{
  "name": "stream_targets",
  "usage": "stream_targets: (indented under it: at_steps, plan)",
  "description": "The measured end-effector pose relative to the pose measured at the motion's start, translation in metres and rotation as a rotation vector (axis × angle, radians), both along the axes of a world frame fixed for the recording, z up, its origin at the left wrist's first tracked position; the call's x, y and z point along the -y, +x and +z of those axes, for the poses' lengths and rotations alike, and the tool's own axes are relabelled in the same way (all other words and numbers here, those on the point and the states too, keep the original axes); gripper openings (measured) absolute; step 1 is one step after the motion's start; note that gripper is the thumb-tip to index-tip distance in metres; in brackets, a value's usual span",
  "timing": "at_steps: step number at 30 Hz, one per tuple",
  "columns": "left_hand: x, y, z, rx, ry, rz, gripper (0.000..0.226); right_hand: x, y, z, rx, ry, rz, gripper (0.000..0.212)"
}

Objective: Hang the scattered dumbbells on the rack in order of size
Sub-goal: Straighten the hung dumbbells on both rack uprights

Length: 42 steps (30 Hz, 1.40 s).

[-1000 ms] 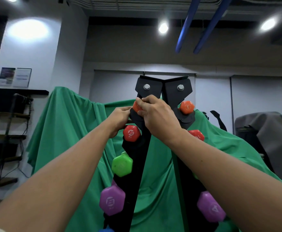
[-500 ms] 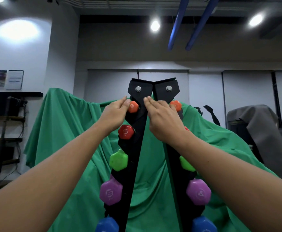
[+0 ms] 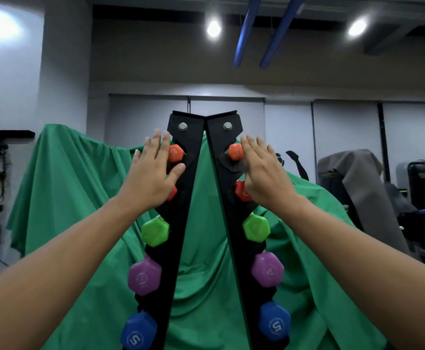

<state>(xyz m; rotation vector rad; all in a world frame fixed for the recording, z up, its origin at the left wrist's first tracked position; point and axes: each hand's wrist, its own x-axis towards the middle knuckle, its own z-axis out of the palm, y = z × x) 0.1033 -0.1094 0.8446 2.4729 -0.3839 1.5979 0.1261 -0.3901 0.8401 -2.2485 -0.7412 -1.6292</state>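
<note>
The left hand (image 3: 149, 173) and right hand (image 3: 264, 173) are raised with fingers straight, nothing grasped, each beside an end of the orange dumbbell (image 3: 176, 153) at the top of the black rack (image 3: 181, 223). Below it red, green, purple and blue dumbbells are hung. A green cloth (image 3: 206, 274) is draped behind.

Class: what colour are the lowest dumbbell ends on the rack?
Blue dumbbell ends, seen in the head view.
</note>
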Motion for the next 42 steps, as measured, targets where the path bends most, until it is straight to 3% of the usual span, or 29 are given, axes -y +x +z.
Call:
stream_targets:
  at_steps: [6, 10, 16, 25, 36, 42]
  plan:
    - [0.004, -0.003, -0.02, -0.143, 0.219, 0.105, 0.083, 0.004, 0.006, -0.019, -0.21, -0.174, -0.059, 0.065]
    - [0.002, -0.008, -0.019, -0.174, 0.161, 0.042, 0.085, 0.006, 0.007, -0.019, -0.266, -0.136, 0.014, 0.067]
    - [-0.014, -0.018, -0.042, -0.229, -0.064, -0.099, 0.095, 0.023, -0.006, -0.039, -0.298, 0.106, 0.162, 0.063]
    - [-0.011, -0.021, -0.081, -0.26, -0.169, -0.152, 0.078, 0.013, -0.02, -0.069, -0.423, 0.219, 0.175, 0.07]
    - [-0.011, -0.02, -0.099, -0.262, -0.202, -0.166, 0.089, 0.014, -0.021, -0.082, -0.45, 0.248, 0.174, 0.074]
    - [-0.027, -0.018, -0.143, -0.339, -0.155, -0.123, 0.087, 0.028, -0.019, -0.127, -0.459, 0.137, 0.135, 0.074]
